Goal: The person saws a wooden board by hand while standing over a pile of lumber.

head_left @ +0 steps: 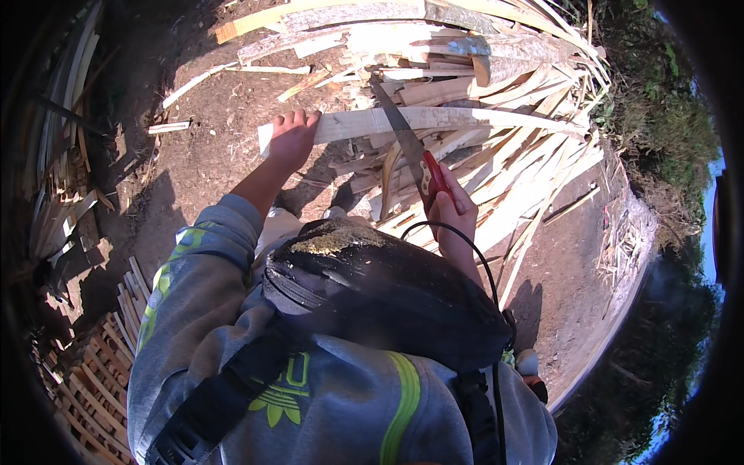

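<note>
Nearest my remote viewpoint, I noted a black bag across the person's front, with sawdust on top. A black cable looped over the right wrist; I judged it a snag hazard should that arm swing wide.

The right hand was closed around the red handle of a saw. The left hand was curled over the left end of a pale board, fingers bent round its far edge. The board ran left to right beyond both hands, its right part over a loose pile of slats. The blade crossed it at a slant; I could not tell whether the teeth touched wood.

In my assessment, shifting slats could let the board roll and bind the blade, and a skip leftward could reach the fingers. Farther off lay stacked planks.
</note>
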Demonstrator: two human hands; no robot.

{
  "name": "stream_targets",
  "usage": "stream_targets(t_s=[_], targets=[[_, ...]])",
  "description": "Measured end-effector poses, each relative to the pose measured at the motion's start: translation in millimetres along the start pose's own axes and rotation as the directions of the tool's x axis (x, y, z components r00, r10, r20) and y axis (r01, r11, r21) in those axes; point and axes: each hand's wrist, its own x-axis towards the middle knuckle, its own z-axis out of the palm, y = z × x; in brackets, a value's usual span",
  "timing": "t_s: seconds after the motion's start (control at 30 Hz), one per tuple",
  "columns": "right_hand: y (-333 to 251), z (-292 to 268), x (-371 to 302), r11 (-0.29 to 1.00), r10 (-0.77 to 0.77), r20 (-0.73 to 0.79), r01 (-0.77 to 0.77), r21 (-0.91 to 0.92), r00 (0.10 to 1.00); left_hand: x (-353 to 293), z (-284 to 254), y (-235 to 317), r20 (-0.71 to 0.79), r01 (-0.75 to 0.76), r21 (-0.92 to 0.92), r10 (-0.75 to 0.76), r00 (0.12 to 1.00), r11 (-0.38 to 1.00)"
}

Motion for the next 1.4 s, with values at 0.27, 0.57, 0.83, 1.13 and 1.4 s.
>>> stream_targets(t_s=[0.27,0.57,0.83,1.13,1.4], targets=[[31,16,18,0.999,-0.029,0.026,0.030,-0.029,0.999,-17,25,-3,-0.055,-0.019,-0.095,0.014,0.998,0.995],[36,-7,19,0.975,0.015,0.096,0.006,-0.221,0.995,-37,36,14,0.010,0.049,-0.079,-0.049,0.999,0.996],[53,15,81,0.989,0.053,0.108,-0.038,-0.140,0.993,-25,2,9,-0.004,-0.013,-0.120,0.012,1.000,0.993],[44,21,63,0.985,0.026,0.164,0.003,-0.174,0.986,-24,-7,17,0.001,0.012,-0.099,-0.012,1.000,0.995],[29,-7,33,0.994,-0.052,0.227,0.028,0.106,0.973,-26,-1,12,0.019,0.026,-0.064,-0.025,0.999,0.998]])
